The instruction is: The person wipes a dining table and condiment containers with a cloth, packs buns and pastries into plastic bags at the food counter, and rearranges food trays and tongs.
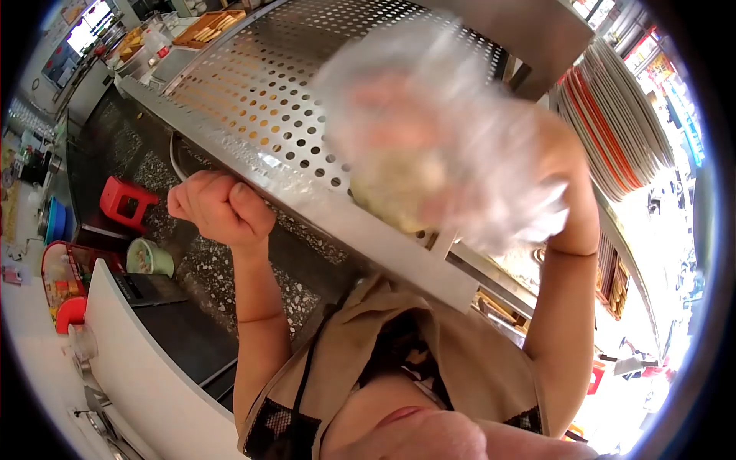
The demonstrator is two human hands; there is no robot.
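Clear plastic point(498, 176), smeared by motion, surrounds my right hand point(399, 115) above the perforated metal tray point(264, 100). Within or against the plastic, below the blurred fingers, is a pale yellow-green thing point(399, 184); its exact shape is unclear, and the fingers appear closed round it. My left hand point(222, 207) is a bare fist beside the tray's near metal edge, with nothing showing in it.
Stacked plates with orange and pale rims point(613, 115) stand at the right. A red stool point(126, 203) and a pale green bucket point(150, 257) are on the speckled floor at left. A wooden tray of food point(208, 29) lies at the upper left.
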